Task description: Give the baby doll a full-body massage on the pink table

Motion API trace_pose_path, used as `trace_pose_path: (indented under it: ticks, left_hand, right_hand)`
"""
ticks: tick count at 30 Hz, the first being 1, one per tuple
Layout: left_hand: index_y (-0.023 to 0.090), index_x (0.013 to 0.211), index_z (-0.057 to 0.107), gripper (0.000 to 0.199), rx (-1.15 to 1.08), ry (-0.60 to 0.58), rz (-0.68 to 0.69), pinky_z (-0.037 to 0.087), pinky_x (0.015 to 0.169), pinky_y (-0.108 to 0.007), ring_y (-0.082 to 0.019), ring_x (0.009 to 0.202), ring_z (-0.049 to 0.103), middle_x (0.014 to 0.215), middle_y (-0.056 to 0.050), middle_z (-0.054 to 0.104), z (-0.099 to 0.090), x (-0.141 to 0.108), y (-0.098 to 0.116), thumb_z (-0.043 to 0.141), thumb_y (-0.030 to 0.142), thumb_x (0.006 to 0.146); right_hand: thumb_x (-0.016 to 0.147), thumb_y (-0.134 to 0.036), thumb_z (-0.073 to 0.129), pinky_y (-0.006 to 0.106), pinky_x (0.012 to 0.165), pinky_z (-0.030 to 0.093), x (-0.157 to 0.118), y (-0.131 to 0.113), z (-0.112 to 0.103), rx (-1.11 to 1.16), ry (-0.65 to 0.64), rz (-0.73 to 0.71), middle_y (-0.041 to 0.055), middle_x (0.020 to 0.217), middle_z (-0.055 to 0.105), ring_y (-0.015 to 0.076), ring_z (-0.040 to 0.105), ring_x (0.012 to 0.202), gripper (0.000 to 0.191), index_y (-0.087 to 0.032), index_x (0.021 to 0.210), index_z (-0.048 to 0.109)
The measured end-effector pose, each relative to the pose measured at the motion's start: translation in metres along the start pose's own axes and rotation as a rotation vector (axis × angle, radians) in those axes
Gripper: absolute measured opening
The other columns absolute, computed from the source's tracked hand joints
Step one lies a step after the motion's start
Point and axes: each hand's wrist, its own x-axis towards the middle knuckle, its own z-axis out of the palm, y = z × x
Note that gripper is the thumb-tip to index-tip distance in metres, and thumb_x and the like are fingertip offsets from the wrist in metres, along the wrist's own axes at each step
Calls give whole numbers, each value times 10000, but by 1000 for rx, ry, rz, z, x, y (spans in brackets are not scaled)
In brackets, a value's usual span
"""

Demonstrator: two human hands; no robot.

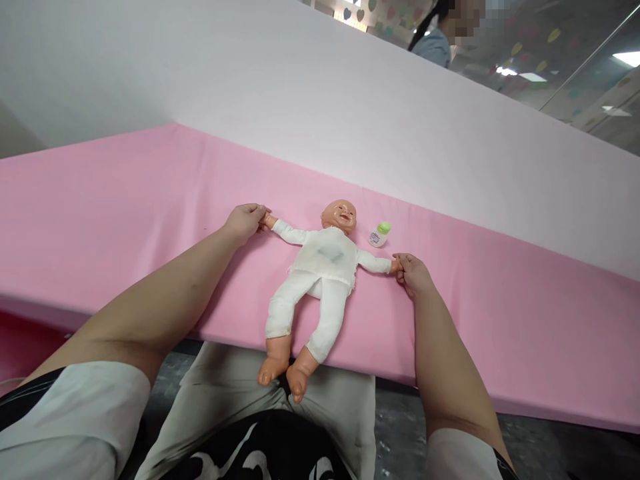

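A baby doll point(327, 260) with a white cloth body lies face up on the pink padded surface point(150, 220), its arms spread wide and its feet over the front edge. My left hand point(246, 223) is closed on the doll's hand at the left of the view. On the other side, my right hand point(413, 273) pinches the doll's other hand. A small clear bottle with a green cap point(380, 235) stands beside the doll's head, touched by neither hand.
Behind the pink surface rises a white wall point(310, 120). Beyond its top edge a person point(436, 45) shows in part, near glass with heart stickers. My legs point(225, 380) are under the front edge.
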Motion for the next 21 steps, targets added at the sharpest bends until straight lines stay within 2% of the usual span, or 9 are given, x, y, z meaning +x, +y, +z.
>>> trace_pose_path:
  ticks: [2, 4, 7, 9, 11, 13, 16, 19, 21]
  left_hand:
    - [143, 972, 748, 139, -13, -21, -13, 482, 519, -268, -150, 527, 601, 679, -48, 676, -1, -2, 2, 691, 226, 875]
    - [137, 1018, 743, 222, -61, -51, -21, 481, 538, -267, -147, 544, 603, 699, -44, 681, -2, -4, 3, 746, 180, 800]
    - [142, 1027, 736, 349, -196, -112, -5, 510, 616, -276, -143, 625, 633, 793, -56, 712, -3, -7, 6, 827, 152, 690]
    - [152, 1014, 741, 369, -262, -159, 22, 526, 673, -282, -147, 700, 655, 876, -70, 731, -1, -8, 7, 859, 177, 665]
    - [160, 1008, 743, 365, -248, -194, 37, 503, 648, -269, -139, 694, 637, 865, -61, 722, 1, -8, 7, 868, 207, 667]
    - [168, 1045, 736, 396, -158, -215, 29, 441, 561, -248, -131, 620, 591, 769, -33, 682, 3, -8, 4, 866, 229, 676]
    - [191, 1223, 689, 551, -45, -219, 25, 376, 492, -234, -150, 587, 597, 739, -16, 667, 5, -7, 1, 857, 270, 704]
    - [196, 1322, 648, 626, -21, -186, 56, 433, 521, -241, -164, 635, 636, 816, -30, 694, 7, -10, 4, 841, 315, 739]
    - [186, 1336, 648, 634, 10, -165, 122, 480, 568, -252, -162, 670, 648, 845, -35, 699, 11, -15, 9, 839, 333, 749]
  right_hand:
    - [794, -398, 808, 196, 396, 316, 0, -1, 0, 28, 8, 4, -47, 603, 585, 86, 434, 434, 367, -205, 1076, 674]
    - [752, -378, 820, 202, 428, 355, -1, -5, 1, 70, -1, 1, -39, 641, 605, 94, 469, 479, 418, -208, 1105, 673]
    - [707, -397, 855, 210, 478, 409, -4, -11, 2, 177, -64, -41, -12, 752, 650, 98, 505, 564, 452, -207, 1090, 708]
    - [691, -415, 882, 211, 484, 417, -5, -13, 5, 229, -107, -88, 1, 815, 670, 99, 513, 597, 463, -211, 1076, 726]
    - [673, -425, 907, 206, 472, 410, -6, -12, 9, 230, -129, -102, -5, 799, 665, 99, 515, 595, 471, -217, 1054, 724]
    - [653, -413, 933, 197, 458, 411, -6, -8, 13, 196, -150, -67, -18, 733, 646, 97, 515, 566, 494, -211, 1048, 715]
    - [655, -403, 949, 191, 442, 433, -6, -3, 15, 137, -161, -16, -30, 688, 643, 101, 541, 536, 576, -200, 1131, 696]
    - [685, -464, 938, 202, 448, 477, -6, -4, 16, 97, -91, -42, -28, 724, 668, 126, 604, 565, 667, -225, 1231, 639]
    - [712, -503, 923, 232, 485, 529, -10, -9, 22, 44, -4, -122, -3, 773, 695, 152, 645, 610, 685, -230, 1253, 604]
